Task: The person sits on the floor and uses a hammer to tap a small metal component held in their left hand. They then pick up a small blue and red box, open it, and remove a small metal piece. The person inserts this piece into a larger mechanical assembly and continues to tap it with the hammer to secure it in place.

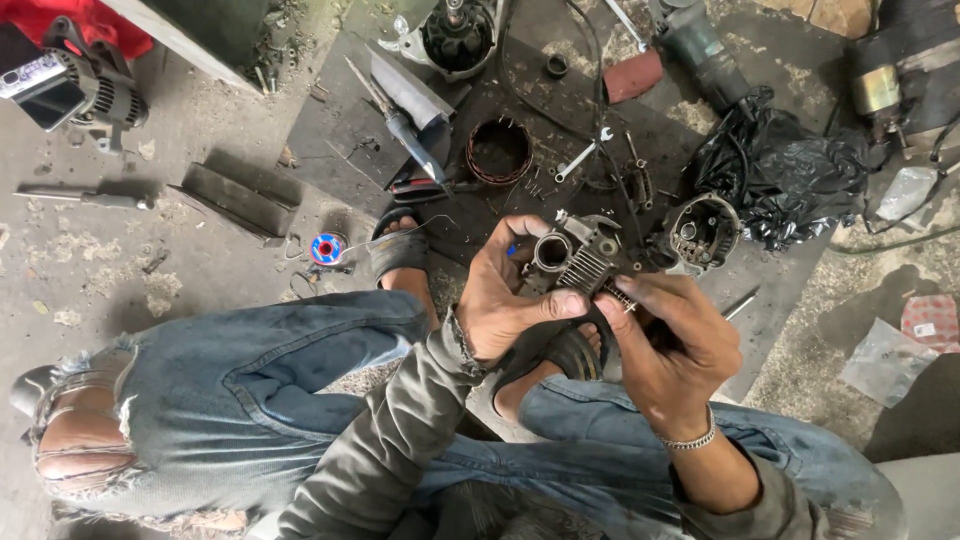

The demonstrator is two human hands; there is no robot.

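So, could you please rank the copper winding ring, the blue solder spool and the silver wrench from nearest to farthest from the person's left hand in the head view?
Measured from the left hand:
1. Copper winding ring, straight above it on the dark mat.
2. Silver wrench, up and to the right on the mat.
3. Blue solder spool, off to the left beside the sandalled foot.
The ring and wrench are fairly close to call.

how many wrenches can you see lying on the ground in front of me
1. A small silver combination wrench lies on the dark mat, just right of the copper-wound ring and above the hands. Others may be hidden among the cables and clutter.
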